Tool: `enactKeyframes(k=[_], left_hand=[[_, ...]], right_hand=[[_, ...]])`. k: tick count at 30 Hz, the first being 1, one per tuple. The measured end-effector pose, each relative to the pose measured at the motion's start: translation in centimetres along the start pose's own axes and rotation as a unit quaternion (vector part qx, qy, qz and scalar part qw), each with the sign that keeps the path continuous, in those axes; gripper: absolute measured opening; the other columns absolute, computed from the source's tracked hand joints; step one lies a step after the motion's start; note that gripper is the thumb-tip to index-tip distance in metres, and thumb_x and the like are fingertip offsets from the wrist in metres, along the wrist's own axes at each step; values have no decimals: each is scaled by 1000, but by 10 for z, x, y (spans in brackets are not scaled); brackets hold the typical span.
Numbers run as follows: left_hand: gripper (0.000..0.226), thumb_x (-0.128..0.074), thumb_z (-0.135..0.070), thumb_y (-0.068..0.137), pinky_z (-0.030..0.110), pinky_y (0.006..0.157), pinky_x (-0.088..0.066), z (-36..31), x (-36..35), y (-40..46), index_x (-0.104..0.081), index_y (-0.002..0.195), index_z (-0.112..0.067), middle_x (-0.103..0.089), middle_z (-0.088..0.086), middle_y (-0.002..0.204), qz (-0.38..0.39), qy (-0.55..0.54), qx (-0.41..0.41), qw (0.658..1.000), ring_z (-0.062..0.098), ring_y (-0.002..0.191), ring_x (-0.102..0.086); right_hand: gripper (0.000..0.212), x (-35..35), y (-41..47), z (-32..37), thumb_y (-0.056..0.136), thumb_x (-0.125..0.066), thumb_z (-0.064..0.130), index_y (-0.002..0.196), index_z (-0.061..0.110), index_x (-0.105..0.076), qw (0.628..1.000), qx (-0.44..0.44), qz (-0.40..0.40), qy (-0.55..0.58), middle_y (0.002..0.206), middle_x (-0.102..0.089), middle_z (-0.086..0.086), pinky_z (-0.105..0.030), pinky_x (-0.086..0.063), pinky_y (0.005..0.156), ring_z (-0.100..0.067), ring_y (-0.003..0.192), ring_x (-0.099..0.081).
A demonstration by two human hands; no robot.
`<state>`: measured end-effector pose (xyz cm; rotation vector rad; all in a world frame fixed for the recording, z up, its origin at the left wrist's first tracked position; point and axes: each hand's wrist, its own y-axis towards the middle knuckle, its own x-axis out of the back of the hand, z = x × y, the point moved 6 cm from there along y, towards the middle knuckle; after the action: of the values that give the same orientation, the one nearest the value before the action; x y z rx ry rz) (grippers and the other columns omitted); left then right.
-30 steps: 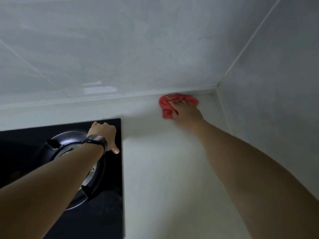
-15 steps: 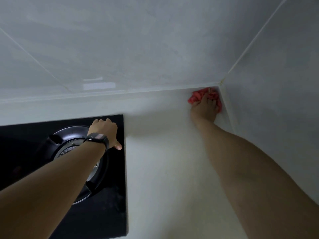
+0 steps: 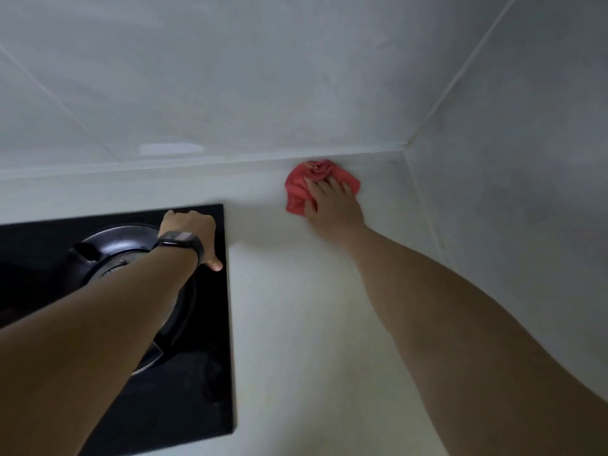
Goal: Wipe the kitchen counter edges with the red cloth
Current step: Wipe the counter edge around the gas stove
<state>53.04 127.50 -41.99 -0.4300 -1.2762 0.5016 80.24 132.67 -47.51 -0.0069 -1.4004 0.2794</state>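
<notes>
The red cloth (image 3: 301, 189) lies bunched on the white counter (image 3: 316, 324), against the back edge where counter meets tiled wall. My right hand (image 3: 330, 205) presses down on the cloth with fingers spread fairly straight over it. My left hand (image 3: 190, 230), with a black watch on the wrist, rests on the right rim of the black cooktop (image 3: 210, 373); its fingers are bent down onto the glass and hold nothing, the thumb pointing right.
A round black burner (image 3: 108, 255) sits in the cooktop under my left forearm. Grey tiled walls meet in a corner (image 3: 408, 148) at the back right. Bare counter runs between the cooktop and the right wall.
My right hand has slid the cloth left along the back edge, out of the corner. My left hand stays on the cooktop rim.
</notes>
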Motion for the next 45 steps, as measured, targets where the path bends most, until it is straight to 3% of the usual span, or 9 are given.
enactKeyframes(k=[4,10,15,20,25,29,34,40,45], left_hand=[[76,-83,-56,75,42,110,-37,-7,-18,-7,-62,132,-11,-58,9,130,17,66,30,997,32,128,-53],[39,-49,-25,97,50,120,-23,-65,-3,-38,-61,133,-18,-60,8,139,-47,198,-10,979,33,136,-46],[35,-43,-23,95,47,116,-26,-142,-12,-97,-64,123,-22,-65,5,126,-55,107,-93,988,28,125,-53],[24,-43,-14,91,36,93,-47,-179,-26,-168,-62,105,-17,-68,6,108,-12,-113,-122,986,29,99,-64],[35,-43,-18,93,34,81,-53,-162,-70,-207,-65,120,-24,-68,0,111,38,-177,-147,972,24,95,-65],[35,-44,-28,101,33,88,-53,-129,-93,-238,-63,130,-32,-65,-3,129,41,-189,-177,965,22,110,-64],[34,-46,-34,99,33,93,-52,-62,-136,-268,-62,129,-37,-62,-3,135,55,-231,-142,961,24,116,-63],[33,-50,-37,94,37,89,-54,22,-193,-302,-62,124,-34,-67,-5,120,80,-244,-117,959,22,101,-65],[34,-49,-35,96,39,93,-54,46,-207,-318,-64,126,-31,-66,-2,125,78,-235,-147,958,23,107,-64]], right_hand=[[82,12,-11,-76,98,-37,69,164,23,-19,992,-118,33,14,169,-25,-4,-50,-14,126,-32,155,-20],[80,10,-57,-110,103,-40,60,164,13,-20,986,-162,9,33,167,-29,-13,-43,-17,125,-36,153,-24],[80,-14,-152,-109,98,-30,60,154,4,-43,990,-135,-17,49,148,-53,-24,-50,-34,119,-46,136,-49],[75,-42,-256,-108,100,-28,57,159,12,-38,990,-133,12,42,156,-47,-20,-50,-30,123,-43,143,-43],[72,-55,-328,-96,102,-25,54,161,13,-32,990,-135,30,37,160,-41,-20,-54,-26,124,-44,147,-36],[68,-54,-357,-60,101,-21,44,159,12,-37,990,-136,36,28,158,-45,-15,-55,-31,119,-43,142,-42],[58,-71,-353,42,102,-30,35,152,11,-49,999,-22,28,16,144,-61,-9,-62,-43,108,-42,132,-53],[70,-95,-358,156,97,-48,5,163,21,-29,991,66,106,49,170,-25,0,-50,-4,127,-35,158,-14],[62,-79,-408,190,98,-50,11,158,25,-40,983,18,142,112,162,-42,2,-41,-42,115,-26,149,-38]])
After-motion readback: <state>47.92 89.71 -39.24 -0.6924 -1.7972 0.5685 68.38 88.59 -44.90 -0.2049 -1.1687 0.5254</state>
